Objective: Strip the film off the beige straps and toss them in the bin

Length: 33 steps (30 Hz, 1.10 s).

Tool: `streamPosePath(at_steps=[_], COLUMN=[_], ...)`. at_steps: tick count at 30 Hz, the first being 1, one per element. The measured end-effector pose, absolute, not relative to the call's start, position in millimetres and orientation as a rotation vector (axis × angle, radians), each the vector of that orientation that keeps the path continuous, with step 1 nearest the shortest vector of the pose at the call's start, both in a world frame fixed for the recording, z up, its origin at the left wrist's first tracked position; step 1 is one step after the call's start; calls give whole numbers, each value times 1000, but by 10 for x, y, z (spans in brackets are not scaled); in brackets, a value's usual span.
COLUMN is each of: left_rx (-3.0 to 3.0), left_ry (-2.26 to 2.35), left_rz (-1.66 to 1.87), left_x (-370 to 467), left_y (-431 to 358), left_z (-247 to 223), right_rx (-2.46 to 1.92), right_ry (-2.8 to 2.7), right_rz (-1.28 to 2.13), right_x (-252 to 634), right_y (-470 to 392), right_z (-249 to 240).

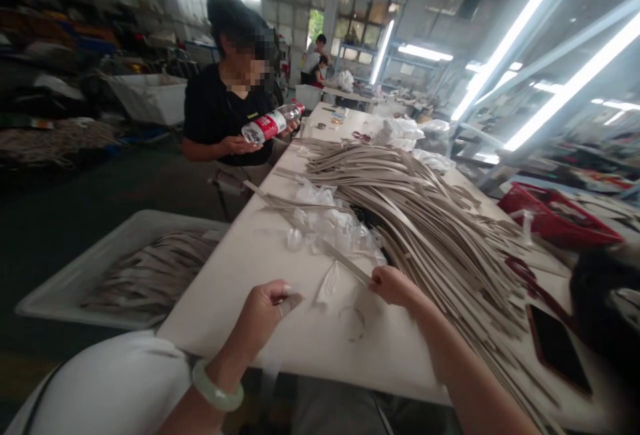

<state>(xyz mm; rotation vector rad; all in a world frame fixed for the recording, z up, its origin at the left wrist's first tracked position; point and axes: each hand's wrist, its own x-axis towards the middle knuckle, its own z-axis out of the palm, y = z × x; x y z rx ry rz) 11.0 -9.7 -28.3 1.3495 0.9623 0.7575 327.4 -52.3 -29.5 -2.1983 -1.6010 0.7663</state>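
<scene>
Evidently, the step in hand is the handling of one flat strip above the table [215, 308], as I view it from my remote seat. Left: a pale tub [55, 291] of similar strips stands beside the table; past it, a co-worker [207, 105] holds a bottle [273, 123]. Centre-left: my left hand [260, 315] has its fingers curled and nearly closed; a small greyish piece shows at the fingertips, but I cannot tell whether it is gripped. Centre: clear plastic bags [340, 221] lie behind a small white bundle [327, 285], with a thin ring [353, 325] nearer me. Centre-right: my right hand [393, 286] is closed around the near end of the strip [350, 265], which slants away towards the bags. Right: the long pile [400, 195] spreads beyond that hand, near a phone [557, 348]. The next move, I judge, calls for a steady right grip and clearance from the bags.
</scene>
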Motion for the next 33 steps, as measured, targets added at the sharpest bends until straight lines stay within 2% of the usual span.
streamPosePath(at_steps=[5,9,11,33], left_rx=[1333,1361,1354,1358], left_ry=[936,861,840,891], left_rz=[723,737,729,600], left_x=[70,71,65,22], left_y=[-140,-181,-188,-227], left_z=[-273,-263,-253,-266], right_rx=[-1747,-1193,-1078,-1157], right_ry=[-1505,-1032,-962,-1227], right_rz=[1146,1143,1091,1019], right_x=[2945,2369,2148,1932], right_y=[-670,-717,-675,-627], right_z=[-8,144,189,223])
